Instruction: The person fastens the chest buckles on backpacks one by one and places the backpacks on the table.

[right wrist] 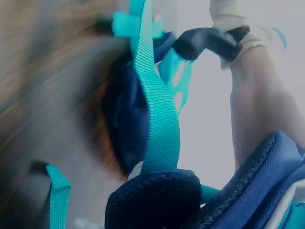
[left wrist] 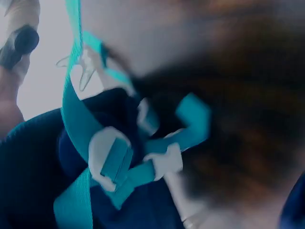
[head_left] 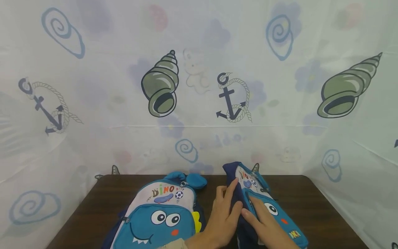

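Note:
In the head view, a blue and white dinosaur backpack (head_left: 281,221) on the right is tilted, its navy side turned toward the left. My left hand (head_left: 222,216) rests on that navy side with fingers extended upward. Against the front edge of the same bag lies my right hand (head_left: 265,221), fingers nearly straight by the pocket and thumb on the side panel. The left wrist view has teal straps (left wrist: 76,109) with pale buckles (left wrist: 109,155) on navy fabric. A teal strap (right wrist: 159,109) also crosses the right wrist view. The hands' fingers do not show in either wrist view.
A second dinosaur backpack (head_left: 161,221) lies face up on the left, "DINO" printed on its white top panel. Both bags are on a dark brown table (head_left: 90,211). Behind it hangs a pale curtain (head_left: 199,41) printed with shells and anchors.

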A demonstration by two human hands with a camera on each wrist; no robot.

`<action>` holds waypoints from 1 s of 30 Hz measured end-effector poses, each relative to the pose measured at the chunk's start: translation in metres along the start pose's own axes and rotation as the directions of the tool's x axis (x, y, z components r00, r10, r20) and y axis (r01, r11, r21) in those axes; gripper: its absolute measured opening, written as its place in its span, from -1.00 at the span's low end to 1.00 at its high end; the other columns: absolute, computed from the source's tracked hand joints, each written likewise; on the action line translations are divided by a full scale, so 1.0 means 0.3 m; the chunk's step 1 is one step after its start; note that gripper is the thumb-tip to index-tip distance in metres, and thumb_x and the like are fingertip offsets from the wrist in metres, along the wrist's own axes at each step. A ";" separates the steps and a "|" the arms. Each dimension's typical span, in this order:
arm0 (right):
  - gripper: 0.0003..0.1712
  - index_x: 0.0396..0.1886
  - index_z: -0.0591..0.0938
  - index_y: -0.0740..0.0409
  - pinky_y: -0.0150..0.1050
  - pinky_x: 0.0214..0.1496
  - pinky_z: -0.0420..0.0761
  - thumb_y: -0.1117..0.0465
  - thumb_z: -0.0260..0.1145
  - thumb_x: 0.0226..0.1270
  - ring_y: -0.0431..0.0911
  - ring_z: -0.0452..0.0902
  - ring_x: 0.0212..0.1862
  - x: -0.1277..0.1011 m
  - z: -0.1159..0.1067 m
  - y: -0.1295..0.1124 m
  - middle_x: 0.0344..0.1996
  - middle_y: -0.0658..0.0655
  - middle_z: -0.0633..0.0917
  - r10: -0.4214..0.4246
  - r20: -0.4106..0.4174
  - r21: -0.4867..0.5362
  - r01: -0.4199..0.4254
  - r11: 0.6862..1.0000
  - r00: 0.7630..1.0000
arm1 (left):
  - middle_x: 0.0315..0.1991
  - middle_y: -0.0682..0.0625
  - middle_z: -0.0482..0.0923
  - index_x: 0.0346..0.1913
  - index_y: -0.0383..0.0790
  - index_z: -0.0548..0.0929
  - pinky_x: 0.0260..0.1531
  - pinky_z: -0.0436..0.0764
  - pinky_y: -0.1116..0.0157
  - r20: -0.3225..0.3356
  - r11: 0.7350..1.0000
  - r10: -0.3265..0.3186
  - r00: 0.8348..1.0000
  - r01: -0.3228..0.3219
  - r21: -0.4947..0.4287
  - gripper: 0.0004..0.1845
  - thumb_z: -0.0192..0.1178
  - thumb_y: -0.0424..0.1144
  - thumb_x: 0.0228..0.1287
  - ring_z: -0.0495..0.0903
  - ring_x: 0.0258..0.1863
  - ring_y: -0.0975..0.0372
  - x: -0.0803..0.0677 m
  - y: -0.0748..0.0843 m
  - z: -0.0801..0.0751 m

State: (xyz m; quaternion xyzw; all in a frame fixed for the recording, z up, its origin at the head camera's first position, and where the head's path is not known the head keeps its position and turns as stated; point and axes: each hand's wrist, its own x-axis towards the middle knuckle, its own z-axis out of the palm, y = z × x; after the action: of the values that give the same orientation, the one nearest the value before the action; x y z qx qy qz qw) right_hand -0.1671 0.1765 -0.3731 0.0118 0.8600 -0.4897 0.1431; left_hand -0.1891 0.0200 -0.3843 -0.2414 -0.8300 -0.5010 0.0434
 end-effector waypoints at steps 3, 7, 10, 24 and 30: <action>-0.09 0.38 -0.13 -0.04 0.12 -0.13 0.48 -0.43 -0.20 0.19 0.22 0.14 0.11 -0.012 -0.011 -0.030 0.31 0.28 -0.10 -0.006 0.051 0.125 0.000 0.992 0.999 | 0.05 0.09 0.08 0.32 0.44 -0.14 -0.11 0.45 0.25 -0.019 0.999 0.042 0.999 -0.042 0.003 -0.50 -0.32 0.08 0.38 0.24 -0.04 0.26 0.017 0.030 -0.017; -0.14 0.39 -0.21 -0.07 0.37 0.05 0.18 -0.40 -0.28 0.25 0.24 -0.11 0.27 -0.024 -0.020 -0.077 0.36 0.22 -0.21 -0.066 0.068 0.191 0.052 0.980 0.995 | 0.02 0.05 0.10 0.31 0.42 -0.08 -0.17 0.43 0.35 -0.042 0.997 0.077 0.996 -0.077 -0.009 -0.50 -0.27 -0.02 0.38 0.27 -0.08 0.28 0.053 0.082 -0.038; -0.24 0.38 -0.16 -0.11 0.43 0.08 0.02 -0.34 -0.33 0.30 0.21 -0.17 0.31 -0.035 -0.026 -0.103 0.36 0.16 -0.15 -0.129 0.051 0.238 0.114 0.965 0.990 | 0.02 0.02 0.12 0.30 0.42 -0.03 -0.20 0.42 0.35 -0.055 0.995 0.099 0.994 -0.097 0.031 -0.52 -0.28 -0.01 0.37 0.26 -0.10 0.27 0.075 0.121 -0.058; -0.19 0.33 -0.20 -0.03 -0.07 0.03 0.40 -0.40 -0.60 0.23 0.06 0.13 0.08 -0.102 -0.099 -0.102 0.17 0.20 0.02 -0.188 0.233 0.483 0.054 0.874 0.954 | -0.05 0.05 0.19 0.29 0.45 -0.04 -0.31 0.38 0.34 -0.047 0.946 0.233 0.971 -0.215 0.241 -0.45 -0.32 0.32 0.22 0.28 -0.15 0.23 0.097 0.235 -0.107; -0.20 0.33 -0.28 -0.17 -0.11 0.01 0.42 -0.44 -0.65 0.18 0.05 0.08 0.12 -0.106 -0.108 -0.100 0.19 0.17 -0.03 -0.176 0.202 0.529 0.044 0.848 0.963 | -0.06 0.03 0.20 0.26 0.45 0.03 -0.36 0.44 0.36 -0.015 0.937 0.233 0.972 -0.220 0.272 -0.39 -0.27 0.41 0.12 0.30 -0.15 0.21 0.112 0.252 -0.102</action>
State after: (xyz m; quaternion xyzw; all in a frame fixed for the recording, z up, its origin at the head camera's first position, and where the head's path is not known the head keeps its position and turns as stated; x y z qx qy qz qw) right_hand -0.1489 0.1922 -0.3242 -0.0594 0.6709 -0.7086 0.2102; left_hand -0.1902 0.0348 -0.2973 -0.3153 -0.8556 -0.3811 0.1527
